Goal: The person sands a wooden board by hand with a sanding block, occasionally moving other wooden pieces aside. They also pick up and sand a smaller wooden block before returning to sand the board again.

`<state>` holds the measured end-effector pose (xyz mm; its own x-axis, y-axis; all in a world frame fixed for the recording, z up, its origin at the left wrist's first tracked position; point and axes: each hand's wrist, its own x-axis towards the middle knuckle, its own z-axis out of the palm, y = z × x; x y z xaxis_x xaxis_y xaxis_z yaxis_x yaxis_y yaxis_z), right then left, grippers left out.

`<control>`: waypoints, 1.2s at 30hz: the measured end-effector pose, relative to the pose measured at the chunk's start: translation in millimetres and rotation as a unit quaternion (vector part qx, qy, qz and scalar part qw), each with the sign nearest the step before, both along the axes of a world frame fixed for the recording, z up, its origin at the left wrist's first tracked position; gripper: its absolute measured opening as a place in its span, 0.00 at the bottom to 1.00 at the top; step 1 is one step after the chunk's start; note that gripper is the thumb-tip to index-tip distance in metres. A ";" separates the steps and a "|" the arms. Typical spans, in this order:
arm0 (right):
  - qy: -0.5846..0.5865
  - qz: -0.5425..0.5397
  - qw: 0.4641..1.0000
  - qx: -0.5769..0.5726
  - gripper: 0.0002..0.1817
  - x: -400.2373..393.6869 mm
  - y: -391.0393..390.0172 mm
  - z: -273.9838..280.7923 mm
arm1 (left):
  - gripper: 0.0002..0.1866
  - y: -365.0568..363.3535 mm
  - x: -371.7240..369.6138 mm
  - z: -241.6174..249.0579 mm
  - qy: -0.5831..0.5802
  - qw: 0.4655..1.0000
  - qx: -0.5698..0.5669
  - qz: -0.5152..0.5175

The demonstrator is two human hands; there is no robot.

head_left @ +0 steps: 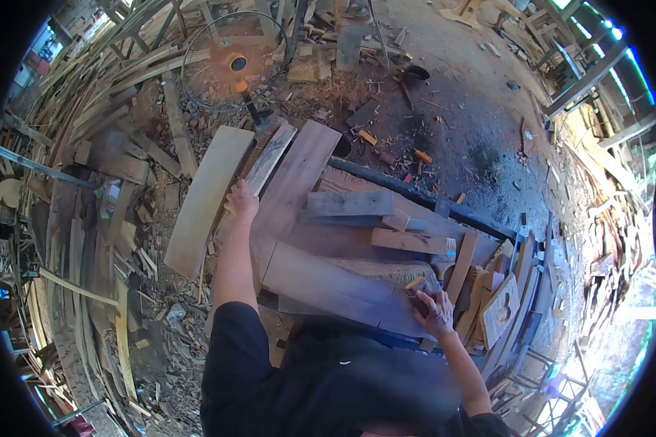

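My left hand (242, 198) reaches forward with its fingers curled on the near end of a narrow, grey-streaked wooden board (271, 156). To its left lies a wide pale plank (210, 197), and to its right a wide brownish plank (303, 162). My right hand (436, 315) is closed near the right end of a long board (328, 280) lying across in front of me. From its fingers sticks out a small object with a yellow edge (415, 284), too small and partly covered to name. Dark lines cross this board near both ends.
Short wood blocks (350, 204) and another block (413, 241) lie on the work surface. Offcuts stand at its right, with a cut-out wood piece (500, 310). A large wheel-like ring (235, 62) stands ahead. Stacked timber (87, 109) fills the left; scraps litter the dirt floor (474, 102).
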<state>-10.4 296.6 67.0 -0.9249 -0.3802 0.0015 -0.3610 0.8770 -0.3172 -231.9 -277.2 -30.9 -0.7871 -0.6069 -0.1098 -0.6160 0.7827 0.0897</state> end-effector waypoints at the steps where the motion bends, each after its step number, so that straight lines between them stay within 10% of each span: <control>1: -0.003 -0.004 1.000 -0.002 0.39 0.4 0.2 -0.3 | 0.39 -3.4 0.0 1.9 0.003 1.000 0.011 0.007; 20: 0.000 -0.008 1.000 -0.008 0.41 0.7 -1.3 -2.4 | 0.47 -39.3 -3.0 27.2 -0.026 0.998 0.054 0.008; 28: 0.013 0.000 1.000 -0.005 0.41 0.3 -0.9 -3.7 | 0.18 1.2 -29.4 7.6 0.126 0.969 -0.026 -0.210; 36: 0.020 -0.036 0.999 -0.006 0.39 2.6 -2.4 -6.8 | 0.17 33.9 -35.6 -13.2 0.031 0.997 -0.045 -0.052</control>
